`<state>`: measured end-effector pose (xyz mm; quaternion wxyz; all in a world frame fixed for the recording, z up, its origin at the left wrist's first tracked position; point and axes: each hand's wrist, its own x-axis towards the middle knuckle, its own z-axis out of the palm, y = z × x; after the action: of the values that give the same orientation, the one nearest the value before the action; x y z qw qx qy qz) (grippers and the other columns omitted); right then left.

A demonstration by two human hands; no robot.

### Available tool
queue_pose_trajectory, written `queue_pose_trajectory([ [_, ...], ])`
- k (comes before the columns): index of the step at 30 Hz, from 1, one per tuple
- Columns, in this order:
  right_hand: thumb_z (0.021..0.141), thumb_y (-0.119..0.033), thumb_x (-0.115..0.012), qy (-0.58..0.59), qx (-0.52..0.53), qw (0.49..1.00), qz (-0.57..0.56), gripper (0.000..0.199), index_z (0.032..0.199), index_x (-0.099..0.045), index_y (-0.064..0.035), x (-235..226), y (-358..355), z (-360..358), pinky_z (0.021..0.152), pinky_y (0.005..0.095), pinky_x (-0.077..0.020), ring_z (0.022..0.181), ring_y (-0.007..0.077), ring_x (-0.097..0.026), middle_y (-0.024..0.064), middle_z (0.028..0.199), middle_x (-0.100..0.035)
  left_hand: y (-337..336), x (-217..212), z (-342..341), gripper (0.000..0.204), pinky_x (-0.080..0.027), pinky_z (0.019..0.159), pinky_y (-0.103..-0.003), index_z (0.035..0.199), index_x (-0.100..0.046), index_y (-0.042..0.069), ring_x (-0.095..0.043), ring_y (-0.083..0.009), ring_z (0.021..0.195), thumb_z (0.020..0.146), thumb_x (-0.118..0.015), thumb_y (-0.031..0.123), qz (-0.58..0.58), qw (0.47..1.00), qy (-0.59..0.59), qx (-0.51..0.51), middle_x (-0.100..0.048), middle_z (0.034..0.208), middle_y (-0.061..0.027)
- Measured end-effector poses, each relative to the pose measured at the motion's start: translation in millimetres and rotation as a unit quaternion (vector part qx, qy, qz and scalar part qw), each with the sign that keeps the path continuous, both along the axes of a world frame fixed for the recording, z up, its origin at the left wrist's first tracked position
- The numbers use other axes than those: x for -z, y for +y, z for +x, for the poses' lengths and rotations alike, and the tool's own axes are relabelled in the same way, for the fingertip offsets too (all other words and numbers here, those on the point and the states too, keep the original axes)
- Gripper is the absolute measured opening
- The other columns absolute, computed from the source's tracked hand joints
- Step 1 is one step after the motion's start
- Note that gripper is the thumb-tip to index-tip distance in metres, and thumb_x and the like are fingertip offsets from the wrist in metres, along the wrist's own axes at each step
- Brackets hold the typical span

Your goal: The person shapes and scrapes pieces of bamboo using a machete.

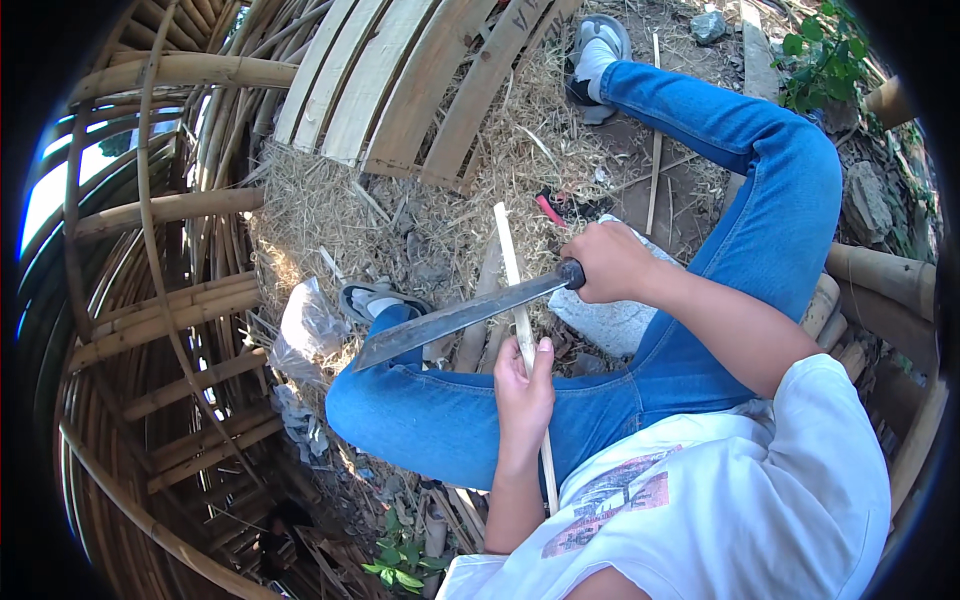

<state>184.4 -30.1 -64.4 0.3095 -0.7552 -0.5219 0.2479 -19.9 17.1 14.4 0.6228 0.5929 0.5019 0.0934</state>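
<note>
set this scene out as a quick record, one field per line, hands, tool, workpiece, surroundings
right grip: closed on the handle of the knife
left grip: closed around a pale stick
blade: extends left from the right grip, crossing the stick beyond the left grip; contact unclear
legs: in blue jeans, knees bent and apart
between legs: pale slab
ground: strewn with shavings
ahead: wooden slats
left side: clear plastic bag, bamboo poles
</note>
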Motion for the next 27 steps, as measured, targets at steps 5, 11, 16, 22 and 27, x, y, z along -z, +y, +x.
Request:
queue_pose_trajectory([
  [5,0.058,-0.015,-0.068,-0.031,0.030,0.998,0.039,0.011,0.065,-0.066,-0.0074,5,2,1,0.068,0.0488,-0.0534,0.067,0.0395,-0.065,0.0171,0.060,-0.062,-1,-5,0,0.014,-0.031,0.048,-0.020,0.099,-0.055,0.003,-0.042,0.0005,0.059,0.100,-0.061,0.015,-0.018,1.000,0.003,-0.016,-0.051,0.072,0.0061],
  [11,0.058,-0.015,-0.067,-0.015,0.019,1.000,0.016,0.016,0.071,-0.070,-0.0066,3,4,4,0.070,0.0485,-0.0535,0.067,0.0391,-0.065,0.0181,0.061,-0.062,-1,3,-5,0.012,-0.019,0.040,-0.019,0.103,-0.051,0.009,-0.030,0.0014,0.047,0.101,-0.059,0.017,0.034,0.999,-0.005,0.012,-0.037,0.061,0.0104],
  [16,0.062,-0.014,-0.065,-0.017,0.093,0.996,0.004,0.026,0.084,-0.076,-0.0058,13,2,20,0.073,0.0475,-0.0552,0.071,0.0384,-0.067,0.0194,0.069,-0.067,-2,-8,-5,0.013,-0.019,0.039,-0.019,0.099,-0.049,0.009,-0.029,0.0015,0.046,0.102,-0.058,0.018,-0.011,1.000,0.005,-0.011,-0.037,0.061,0.0102],
  [22,0.063,-0.016,-0.066,0.018,0.095,0.995,0.032,0.024,0.083,-0.076,-0.0064,9,0,14,0.070,0.0475,-0.0553,0.067,0.0380,-0.067,0.0193,0.066,-0.066,-1,-6,-12,0.012,-0.019,0.037,-0.019,0.099,-0.048,0.009,-0.030,0.0017,0.045,0.102,-0.057,0.017,-0.002,1.000,-0.009,0.006,-0.037,0.061,0.0099],
  [27,0.062,-0.016,-0.065,-0.009,0.013,0.999,0.034,0.017,0.074,-0.073,-0.0068,-4,-1,6,0.067,0.0476,-0.0549,0.065,0.0383,-0.066,0.0181,0.061,-0.063,-2,-11,-10,0.011,-0.019,0.037,-0.018,0.099,-0.049,0.010,-0.030,0.0019,0.045,0.102,-0.057,0.016,-0.052,0.998,-0.017,-0.012,-0.037,0.061,0.0100],
])
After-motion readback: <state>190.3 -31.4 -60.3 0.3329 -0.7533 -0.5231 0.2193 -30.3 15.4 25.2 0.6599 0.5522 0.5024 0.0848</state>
